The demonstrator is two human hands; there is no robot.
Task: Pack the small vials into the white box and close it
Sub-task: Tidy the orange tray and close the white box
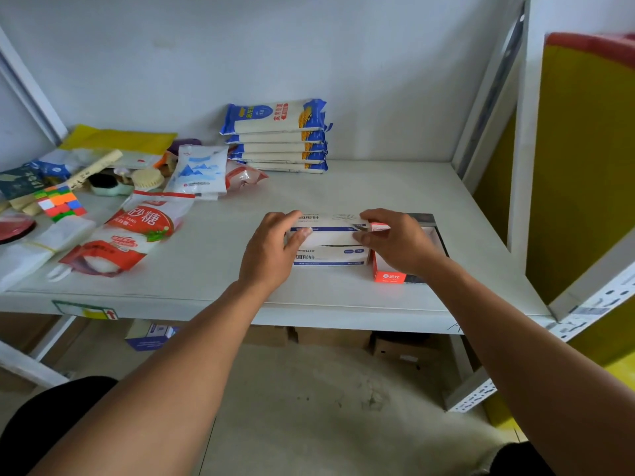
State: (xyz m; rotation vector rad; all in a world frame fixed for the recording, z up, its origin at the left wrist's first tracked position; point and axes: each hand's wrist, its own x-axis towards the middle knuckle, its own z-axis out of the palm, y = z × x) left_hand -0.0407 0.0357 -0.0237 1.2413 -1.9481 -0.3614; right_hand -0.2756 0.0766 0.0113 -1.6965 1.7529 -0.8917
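A white box (330, 231) with blue print lies on the grey shelf (378, 187), its lid flap partly raised over the lower part. My left hand (271, 249) grips its left end, thumb on the front. My right hand (395, 238) holds its right end, fingers on the flap edge. No vials show; the box's inside is hidden.
An orange and white box (390, 274) with an open top sits just right of the white box, under my right hand. Sugar bags (137, 231), a puzzle cube (60, 202), brushes and a stack of blue noodle packs (278, 139) fill the shelf's left and back. A shelf post (525, 132) stands right.
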